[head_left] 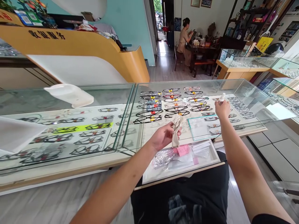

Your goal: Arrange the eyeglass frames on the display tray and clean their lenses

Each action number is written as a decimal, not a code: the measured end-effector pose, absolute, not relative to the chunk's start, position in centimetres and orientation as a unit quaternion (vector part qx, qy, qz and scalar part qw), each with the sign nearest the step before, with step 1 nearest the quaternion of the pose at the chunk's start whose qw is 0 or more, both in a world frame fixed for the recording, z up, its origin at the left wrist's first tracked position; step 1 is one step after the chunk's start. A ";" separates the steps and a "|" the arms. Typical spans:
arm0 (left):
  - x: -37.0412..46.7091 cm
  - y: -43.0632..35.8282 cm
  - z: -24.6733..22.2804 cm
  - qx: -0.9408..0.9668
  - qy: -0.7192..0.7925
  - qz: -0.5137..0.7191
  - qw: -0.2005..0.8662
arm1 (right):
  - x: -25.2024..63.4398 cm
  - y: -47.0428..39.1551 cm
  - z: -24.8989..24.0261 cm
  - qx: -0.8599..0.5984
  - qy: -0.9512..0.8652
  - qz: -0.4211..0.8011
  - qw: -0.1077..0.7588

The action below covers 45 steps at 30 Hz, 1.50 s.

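My left hand (165,136) is closed on a crumpled beige cloth (176,130), above the near edge of the glass display case. Further right, my right hand (222,110) grips a small bottle with a white top (222,98); its lower part is hidden by my fingers. Rows of eyeglasses (176,109) with small yellow and red tags lie beyond the cloth. A teal-edged tray (198,127) sits between my hands. Below them, an open drawer (216,157) holds clear plastic sleeves (163,158) and a pink slip (182,150).
To the left, another glass case (116,124) contains more eyeglasses, with a white plastic holder (70,95) on top. A yellow-fronted counter (133,62) stands behind it. Toward the back, a person (185,40) sits at a dark table (202,48). More showcases (245,63) line the right.
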State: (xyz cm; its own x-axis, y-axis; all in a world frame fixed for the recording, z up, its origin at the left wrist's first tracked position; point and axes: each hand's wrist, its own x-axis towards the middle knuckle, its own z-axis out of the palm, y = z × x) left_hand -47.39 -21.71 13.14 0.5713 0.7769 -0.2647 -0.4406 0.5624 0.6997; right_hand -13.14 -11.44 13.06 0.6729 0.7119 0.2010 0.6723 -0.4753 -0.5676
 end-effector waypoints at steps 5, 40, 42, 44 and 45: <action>-46.9 -22.5 13.9 0.355 0.345 0.404 0.769 | -13.1 -11.4 13.1 -0.861 -0.392 0.038 0.323; -46.7 -21.6 12.4 0.388 0.332 0.537 0.671 | -27.3 -20.6 17.4 -0.425 -0.575 0.474 0.513; -46.7 -21.8 12.6 0.400 0.339 0.529 0.667 | -27.4 -20.5 17.2 -0.424 -0.577 0.470 0.516; -46.7 -22.0 12.9 0.418 0.353 0.524 0.653 | -27.5 -20.5 17.0 -0.422 -0.583 0.462 0.518; -46.7 -22.1 13.0 0.427 0.362 0.527 0.640 | -27.5 -20.5 16.9 -0.422 -0.586 0.459 0.518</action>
